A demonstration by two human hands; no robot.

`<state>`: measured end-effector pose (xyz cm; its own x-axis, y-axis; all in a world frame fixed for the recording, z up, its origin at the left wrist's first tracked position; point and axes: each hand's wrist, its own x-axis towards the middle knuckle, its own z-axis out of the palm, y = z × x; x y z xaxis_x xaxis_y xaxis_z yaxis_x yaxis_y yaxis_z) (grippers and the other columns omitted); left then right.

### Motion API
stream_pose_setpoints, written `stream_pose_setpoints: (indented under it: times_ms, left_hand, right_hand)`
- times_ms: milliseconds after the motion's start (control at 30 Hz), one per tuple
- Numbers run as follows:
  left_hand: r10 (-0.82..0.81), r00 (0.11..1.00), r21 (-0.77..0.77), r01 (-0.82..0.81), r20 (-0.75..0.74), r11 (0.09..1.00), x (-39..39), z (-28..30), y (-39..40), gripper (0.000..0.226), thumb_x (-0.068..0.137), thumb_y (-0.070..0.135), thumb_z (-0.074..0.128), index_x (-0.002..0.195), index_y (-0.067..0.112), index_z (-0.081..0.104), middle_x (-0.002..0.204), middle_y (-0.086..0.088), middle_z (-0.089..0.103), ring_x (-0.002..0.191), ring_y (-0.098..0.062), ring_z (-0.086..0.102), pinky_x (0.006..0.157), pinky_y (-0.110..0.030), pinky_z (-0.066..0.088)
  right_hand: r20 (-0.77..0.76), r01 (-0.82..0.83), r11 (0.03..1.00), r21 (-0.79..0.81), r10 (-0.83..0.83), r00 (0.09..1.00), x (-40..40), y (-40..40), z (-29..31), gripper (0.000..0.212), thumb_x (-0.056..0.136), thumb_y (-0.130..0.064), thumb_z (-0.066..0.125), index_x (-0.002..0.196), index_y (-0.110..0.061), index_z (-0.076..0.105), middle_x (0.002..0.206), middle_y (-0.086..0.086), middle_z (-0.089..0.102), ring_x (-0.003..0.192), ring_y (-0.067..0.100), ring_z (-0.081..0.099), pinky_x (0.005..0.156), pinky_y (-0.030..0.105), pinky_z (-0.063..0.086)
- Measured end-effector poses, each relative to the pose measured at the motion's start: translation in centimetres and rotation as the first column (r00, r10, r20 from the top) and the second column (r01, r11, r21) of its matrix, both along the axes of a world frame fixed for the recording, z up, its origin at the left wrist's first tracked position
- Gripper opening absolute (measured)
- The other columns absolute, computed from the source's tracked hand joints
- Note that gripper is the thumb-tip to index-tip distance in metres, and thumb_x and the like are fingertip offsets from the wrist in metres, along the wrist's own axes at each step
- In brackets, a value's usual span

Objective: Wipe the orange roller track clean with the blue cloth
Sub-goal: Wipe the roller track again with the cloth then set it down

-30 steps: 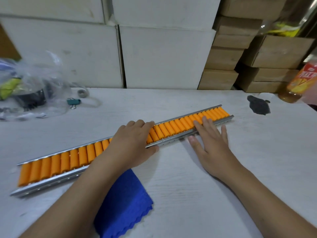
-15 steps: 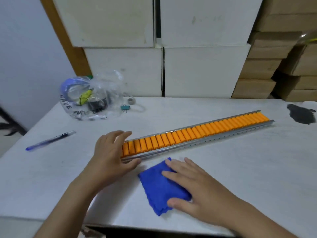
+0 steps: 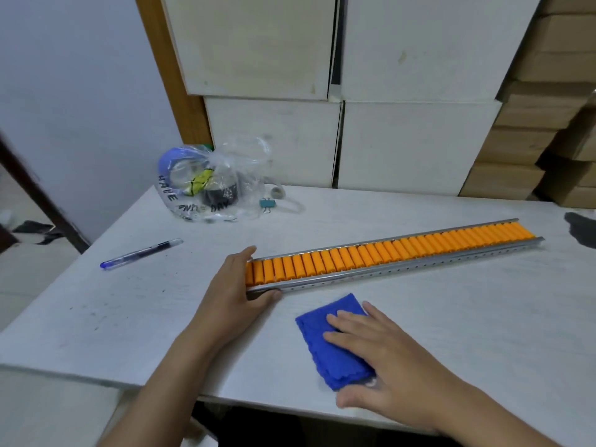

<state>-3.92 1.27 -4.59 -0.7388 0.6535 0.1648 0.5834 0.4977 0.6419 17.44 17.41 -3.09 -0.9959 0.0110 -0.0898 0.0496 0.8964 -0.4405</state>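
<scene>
The long orange roller track [image 3: 403, 253] in its metal rail lies slantwise across the white table [image 3: 467, 317], from the middle out to the far right. My left hand [image 3: 233, 293] grips its left end, fingers over the far side and thumb against the near rail. The folded blue cloth [image 3: 332, 366] sits flat on the table just in front of the track, apart from it. My right hand [image 3: 383, 359] covers the cloth's right half, fingers pressed on top and thumb at its near edge.
A clear plastic bag [image 3: 209, 185] of tape rolls, a binder clip [image 3: 267, 203] and a blue pen [image 3: 142, 253] lie to the left. A black item [image 3: 580, 230] sits at the right edge. White boxes [image 3: 412, 143] and cardboard boxes [image 3: 516, 146] line the back.
My left hand slid along the track from its middle to its left end. My right hand left the track and came down onto the blue cloth. The view swung left.
</scene>
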Motion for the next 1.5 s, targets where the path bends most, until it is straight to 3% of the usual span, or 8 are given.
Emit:
stream_pose_setpoints:
  times_ms: [100,333,467,600,867,1167,1400,1500]
  left_hand:
    - [0.016,0.997,0.093,-0.023,0.075,0.995,-0.1,-0.3,-0.6,0.092,0.068,0.041,0.076,0.143,0.030,0.023,0.134,0.006,0.042,0.119,-0.007,0.044,0.101,-0.032,0.039]
    - [0.033,0.985,0.203,-0.067,0.167,0.977,-0.8,-0.4,-1.4,0.091,0.056,0.040,0.072,0.133,0.052,0.024,0.113,0.028,0.051,0.099,-0.007,0.061,0.097,-0.045,0.044]
    - [-0.001,0.992,0.183,-0.023,0.127,0.983,-0.8,-0.6,-1.4,0.088,0.066,0.037,0.063,0.142,0.035,0.019,0.107,0.038,0.049,0.096,-0.004,0.060,0.099,-0.046,0.039]
    - [0.009,0.987,0.208,-0.042,0.158,0.977,-1.2,-1.0,-1.4,0.093,0.057,0.045,0.070,0.138,0.040,0.026,0.106,0.032,0.056,0.102,-0.011,0.062,0.096,-0.044,0.044]
    - [0.055,0.994,0.160,-0.070,0.096,0.985,-1.5,-1.6,-1.1,0.090,0.067,0.021,0.081,0.141,0.028,0.030,0.112,0.014,0.055,0.109,-0.017,0.055,0.096,-0.037,0.041]
    - [0.074,0.990,0.137,-0.090,0.118,0.986,-1.5,-1.5,-1.1,0.089,0.065,0.021,0.083,0.138,0.027,0.034,0.117,0.006,0.059,0.110,-0.021,0.056,0.096,-0.042,0.043]
    - [0.057,0.994,0.131,-0.069,0.093,0.989,-1.7,-1.7,-0.9,0.087,0.064,0.016,0.083,0.137,0.024,0.037,0.116,0.003,0.058,0.106,-0.023,0.057,0.092,-0.041,0.043]
    - [0.051,0.992,0.146,-0.067,0.112,0.987,-1.8,-1.8,-0.9,0.089,0.064,0.014,0.083,0.138,0.027,0.035,0.114,0.003,0.057,0.106,-0.022,0.057,0.092,-0.041,0.043]
  right_hand:
    - [-0.139,0.034,0.999,-0.008,-0.035,0.990,-1.3,-1.4,0.8,0.078,0.079,-0.076,0.011,0.142,-0.035,0.030,0.153,-0.021,0.014,0.137,-0.010,-0.004,0.114,0.023,-0.008]
    - [-0.236,-0.026,0.996,0.086,0.046,0.971,-10.9,-6.3,1.2,0.076,0.087,-0.063,0.014,0.147,-0.017,0.023,0.158,-0.001,0.013,0.143,0.009,0.001,0.113,0.026,-0.009]
    - [-0.254,-0.020,0.989,0.145,0.057,0.966,-13.7,-6.5,0.1,0.064,0.096,-0.052,0.030,0.146,-0.011,0.024,0.157,0.004,0.016,0.143,0.014,0.004,0.115,0.029,-0.007]
    - [-0.251,0.019,0.986,0.167,0.023,0.968,-13.0,-4.7,-0.8,0.065,0.096,-0.054,0.028,0.147,-0.014,0.025,0.156,0.002,0.020,0.143,0.014,0.010,0.117,0.032,0.003]
    - [-0.267,0.313,0.940,0.139,-0.269,0.926,-6.4,5.0,-0.5,0.059,0.095,-0.053,0.028,0.145,-0.022,0.030,0.153,-0.004,0.027,0.140,0.007,0.018,0.112,0.023,0.007]
    - [-0.276,0.711,0.675,0.199,-0.657,0.701,0.3,19.5,-1.6,0.056,0.098,-0.046,0.029,0.140,-0.009,0.038,0.149,0.010,0.036,0.139,0.019,0.024,0.116,0.041,0.006]
    - [-0.286,0.951,0.216,0.223,-0.918,0.276,2.3,28.8,-1.6,0.072,0.095,-0.052,0.015,0.118,0.004,0.054,0.122,0.023,0.055,0.118,0.035,0.045,0.110,0.052,0.017]
    - [-0.377,0.964,0.207,0.169,-0.890,0.258,1.6,28.1,-1.1,0.066,0.096,-0.049,0.022,0.124,0.005,0.050,0.129,0.024,0.051,0.125,0.035,0.039,0.113,0.050,0.013]
